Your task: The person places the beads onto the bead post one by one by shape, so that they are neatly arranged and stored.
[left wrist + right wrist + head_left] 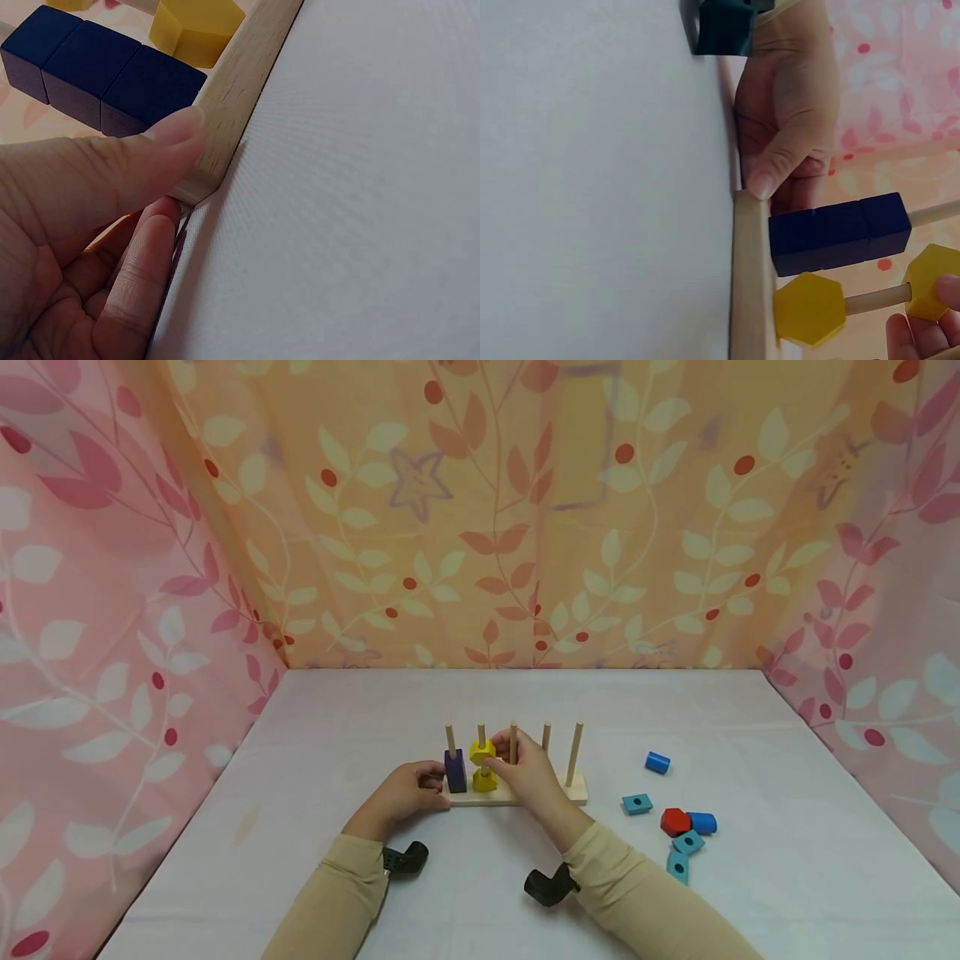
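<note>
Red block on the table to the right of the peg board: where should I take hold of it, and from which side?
Take the red block from above, across its left and near faces. Blue pieces crowd its right and near-right sides, so a sideways grip from there looks blocked. It lies flat on the table, top face bare.

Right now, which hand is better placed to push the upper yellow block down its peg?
Right. The right hand already has its grip on the yellow block partway down the peg. The left hand is busy steadying the wooden base at its corner.
</note>
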Action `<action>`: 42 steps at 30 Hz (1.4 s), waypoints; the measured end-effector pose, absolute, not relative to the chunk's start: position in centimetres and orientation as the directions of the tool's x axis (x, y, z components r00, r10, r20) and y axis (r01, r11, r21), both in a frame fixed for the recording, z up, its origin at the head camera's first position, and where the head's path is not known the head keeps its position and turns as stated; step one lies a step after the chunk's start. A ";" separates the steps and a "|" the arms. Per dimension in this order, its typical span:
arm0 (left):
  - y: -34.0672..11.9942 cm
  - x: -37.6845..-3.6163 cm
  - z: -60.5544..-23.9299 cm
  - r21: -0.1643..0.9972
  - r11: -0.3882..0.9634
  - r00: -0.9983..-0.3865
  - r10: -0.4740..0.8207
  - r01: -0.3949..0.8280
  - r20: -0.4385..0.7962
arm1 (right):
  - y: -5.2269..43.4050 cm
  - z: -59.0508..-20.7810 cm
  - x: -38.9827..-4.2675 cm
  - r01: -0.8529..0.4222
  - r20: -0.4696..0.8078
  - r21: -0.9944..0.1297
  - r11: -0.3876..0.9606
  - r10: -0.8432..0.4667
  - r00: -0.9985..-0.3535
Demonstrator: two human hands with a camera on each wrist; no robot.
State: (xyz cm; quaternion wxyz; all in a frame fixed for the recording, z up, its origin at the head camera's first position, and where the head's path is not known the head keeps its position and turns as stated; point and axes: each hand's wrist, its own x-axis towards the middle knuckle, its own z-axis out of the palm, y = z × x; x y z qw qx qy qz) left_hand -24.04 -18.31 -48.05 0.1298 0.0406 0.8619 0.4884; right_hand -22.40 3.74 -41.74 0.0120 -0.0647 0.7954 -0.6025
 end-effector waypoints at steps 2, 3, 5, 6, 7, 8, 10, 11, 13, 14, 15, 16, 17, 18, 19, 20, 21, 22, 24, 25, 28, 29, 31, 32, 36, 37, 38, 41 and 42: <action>-18.3 -23.9 -48.0 0.851 0.521 -0.964 0.193 -0.059 -0.185 | 3.8 -42.2 -22.4 -0.084 0.052 -0.959 0.270 -0.123 -0.991; -18.3 -23.8 -47.9 0.852 0.520 -0.964 0.192 -0.059 -0.184 | 3.8 -42.5 -22.4 -0.081 0.048 -0.958 0.274 -0.127 -0.991; -18.3 -23.7 -47.9 0.854 0.518 -0.965 0.192 -0.056 -0.181 | 3.8 -42.9 -22.4 -0.078 0.042 -0.959 0.273 -0.135 -0.990; -18.3 -23.7 -47.8 0.853 0.519 -0.965 0.192 -0.055 -0.180 | 3.9 -43.1 -22.4 -0.082 0.044 -0.957 0.277 -0.140 -0.989; -18.3 -23.6 -47.8 0.854 0.518 -0.965 0.191 -0.059 -0.182 | 3.9 -43.3 -22.4 -0.086 0.046 -0.956 0.281 -0.145 -0.988; -18.3 -23.6 -47.8 0.854 0.518 -0.965 0.191 -0.058 -0.181 | 3.9 -43.4 -22.4 -0.091 0.050 -0.955 0.284 -0.149 -0.988; -18.3 -23.6 -47.8 0.855 0.514 -0.964 0.190 -0.064 -0.186 | 3.9 -43.7 -22.4 -0.099 0.056 -0.952 0.291 -0.155 -0.986; -18.3 -23.6 -47.8 0.856 0.513 -0.964 0.190 -0.065 -0.187 | 3.9 -43.8 -22.4 -0.105 0.060 -0.949 0.297 -0.157 -0.986; -18.3 -23.6 -47.8 0.858 0.509 -0.963 0.188 -0.071 -0.191 | 3.9 -44.0 -22.5 -0.111 0.064 -0.946 0.306 -0.159 -0.985; -18.3 -23.6 -47.8 0.859 0.508 -0.963 0.188 -0.072 -0.192 | 3.9 -44.1 -22.5 -0.113 0.066 -0.944 0.310 -0.160 -0.985; -18.3 -23.6 -47.8 0.859 0.506 -0.963 0.187 -0.076 -0.195 | 3.9 -44.2 -22.5 -0.112 0.064 -0.943 0.313 -0.160 -0.985; -18.2 -23.6 -47.7 0.858 0.508 -0.963 0.185 -0.076 -0.195 | 3.8 -44.3 -22.6 -0.111 0.062 -0.942 0.317 -0.160 -0.985; -18.2 -23.6 -47.7 0.856 0.511 -0.963 0.184 -0.077 -0.196 | 3.8 -44.4 -22.6 -0.110 0.061 -0.941 0.320 -0.160 -0.985; -18.2 -23.6 -47.7 0.855 0.512 -0.963 0.184 -0.076 -0.195 | 3.9 -44.6 -22.6 -0.111 0.061 -0.940 0.323 -0.161 -0.985; -18.2 -23.6 -47.6 0.855 0.513 -0.964 0.184 -0.074 -0.194 | 3.9 -44.7 -22.6 -0.112 0.061 -0.939 0.324 -0.162 -0.985; -18.2 -23.5 -47.6 0.855 0.515 -0.964 0.185 -0.070 -0.191 | 3.9 -44.7 -22.6 -0.112 0.062 -0.940 0.322 -0.163 -0.985; -18.2 -23.5 -47.6 0.854 0.515 -0.965 0.186 -0.066 -0.187 | 3.9 -44.7 -22.6 -0.113 0.063 -0.941 0.318 -0.166 -0.984; -18.2 -23.5 -47.5 0.854 0.517 -0.965 0.188 -0.061 -0.183 | 3.9 -44.7 -22.7 -0.115 0.064 -0.943 0.312 -0.169 -0.984; -18.2 -23.5 -47.5 0.857 0.512 -0.965 0.191 -0.058 -0.179 | 4.0 -44.6 -22.6 -0.116 0.064 -0.947 0.300 -0.180 -0.982; -18.2 -23.5 -47.5 0.858 0.510 -0.965 0.191 -0.059 -0.180 | 4.0 -44.6 -22.6 -0.115 0.061 -0.950 0.292 -0.186 -0.981; -18.2 -23.6 -47.5 0.860 0.506 -0.965 0.190 -0.063 -0.182 | 4.3 -44.3 -22.5 -0.111 0.052 -0.952 0.285 -0.207 -0.977; -18.2 -23.6 -47.6 0.862 0.502 -0.965 0.189 -0.066 -0.184 | 4.4 -44.3 -22.4 -0.117 0.055 -0.951 0.287 -0.216 -0.975; -18.2 -23.6 -47.6 0.865 0.498 -0.965 0.190 -0.066 -0.183 | 4.7 -44.2 -22.3 -0.126 0.061 -0.951 0.283 -0.229 -0.972; -18.2 -23.7 -47.6 0.866 0.497 -0.965 0.192 -0.062 -0.180 | 4.9 -44.1 -22.2 -0.134 0.067 -0.951 0.280 -0.236 -0.969; -18.2 -23.8 -47.7 0.866 0.497 -0.967 0.194 -0.050 -0.168 | 5.6 -43.8 -21.9 -0.163 0.091 -0.950 0.265 -0.266 -0.960; -18.2 -23.8 -47.7 0.866 0.498 -0.967 0.194 -0.048 -0.165 | 5.8 -43.7 -21.8 -0.162 0.089 -0.952 0.259 -0.273 -0.958; -18.2 -23.8 -47.7 0.866 0.498 -0.967 0.194 -0.048 -0.165 | 6.1 -43.5 -21.7 -0.163 0.087 -0.952 0.261 -0.281 -0.956; -18.1 -23.9 -47.7 0.866 0.497 -0.966 0.196 -0.050 -0.168 | 6.9 -43.0 -21.3 -0.143 0.060 -0.954 0.263 -0.298 -0.953; -18.1 -23.9 -47.7 0.866 0.498 -0.966 0.201 -0.044 -0.165 | 7.2 -42.8 -21.1 -0.137 0.053 -0.955 0.265 -0.301 -0.952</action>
